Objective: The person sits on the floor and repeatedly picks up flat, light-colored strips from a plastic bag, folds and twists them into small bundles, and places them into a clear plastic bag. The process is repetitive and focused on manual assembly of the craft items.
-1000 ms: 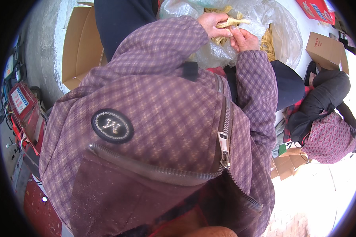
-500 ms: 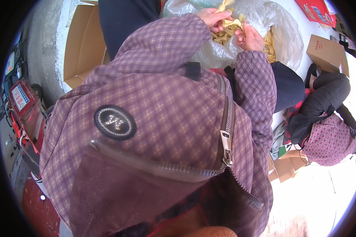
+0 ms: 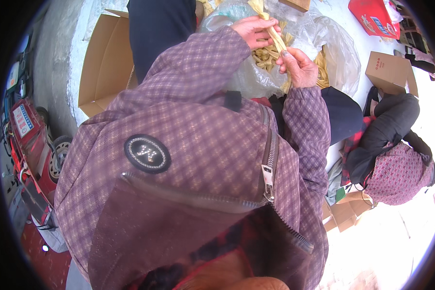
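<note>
Close to me, the purple checked jacket fills most of the view. Beyond its sleeves, the left hand and right hand both pinch a pale yellow strip, stretched taut between them over the clear plastic bag holding more strips. Farther right, another person crouches by cardboard boxes.

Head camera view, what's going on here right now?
A person in a purple checked jacket holds a pale yellow strip, like a dried husk, stretched between both hands. The left hand grips it higher up; the right hand pinches it lower down. Below the hands sits a clear plastic bag with more of the same strips. An open cardboard box lies to the left, and another person in a patterned head covering crouches at the right.
</note>
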A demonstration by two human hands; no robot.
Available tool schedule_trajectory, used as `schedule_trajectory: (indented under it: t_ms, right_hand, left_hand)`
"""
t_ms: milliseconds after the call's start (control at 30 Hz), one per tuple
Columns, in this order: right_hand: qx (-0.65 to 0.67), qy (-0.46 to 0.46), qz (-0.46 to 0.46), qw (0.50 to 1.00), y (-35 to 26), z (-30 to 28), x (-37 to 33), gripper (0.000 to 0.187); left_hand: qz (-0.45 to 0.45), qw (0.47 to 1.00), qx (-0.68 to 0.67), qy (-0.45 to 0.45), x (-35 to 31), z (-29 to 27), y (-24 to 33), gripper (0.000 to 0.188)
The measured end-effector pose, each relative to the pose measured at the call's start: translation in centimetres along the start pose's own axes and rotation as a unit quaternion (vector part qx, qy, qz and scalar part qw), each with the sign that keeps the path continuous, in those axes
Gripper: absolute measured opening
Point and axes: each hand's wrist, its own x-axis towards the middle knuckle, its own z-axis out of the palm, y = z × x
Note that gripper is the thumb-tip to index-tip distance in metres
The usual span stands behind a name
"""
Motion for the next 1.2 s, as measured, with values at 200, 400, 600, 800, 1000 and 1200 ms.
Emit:
schedule_trajectory:
  t_ms: [200, 400, 600, 800, 1000, 1200]
  right_hand:
    - [-0.121, -0.001, -0.049, 0.991, -2.5, -2.9, -0.7, 0.017]
    - [-0.232, -0.089, -0.135, 0.959, -5.8, -2.3, 0.9, 0.017]
    - [-0.085, -0.083, -0.149, 0.982, -9.6, -3.0, 3.9, 0.015]
    - [-0.031, 0.016, -0.212, 0.977, -11.3, -3.7, 9.4, 0.012]
    - [-0.018, 0.023, -0.252, 0.967, -10.7, -3.6, 12.7, 0.012]
    - [-0.048, 0.098, -0.221, 0.969, -6.3, -4.8, 13.3, 0.012]
  left_hand:
    - [0.130, 0.930, 0.344, -0.024, -2.5, 1.3, 4.2, 0.023]
    - [0.471, 0.422, 0.775, -0.013, -4.2, 4.4, 7.1, 0.022]
    - [0.157, 0.859, 0.481, -0.076, -1.1, 4.2, 7.9, 0.018]
    - [0.277, 0.776, 0.567, -0.013, 3.7, 4.3, 11.9, 0.018]
    - [0.355, 0.687, 0.633, 0.044, 6.9, 2.8, 12.2, 0.018]
    - [0.376, 0.642, 0.661, 0.097, 5.1, 2.5, 11.5, 0.019]
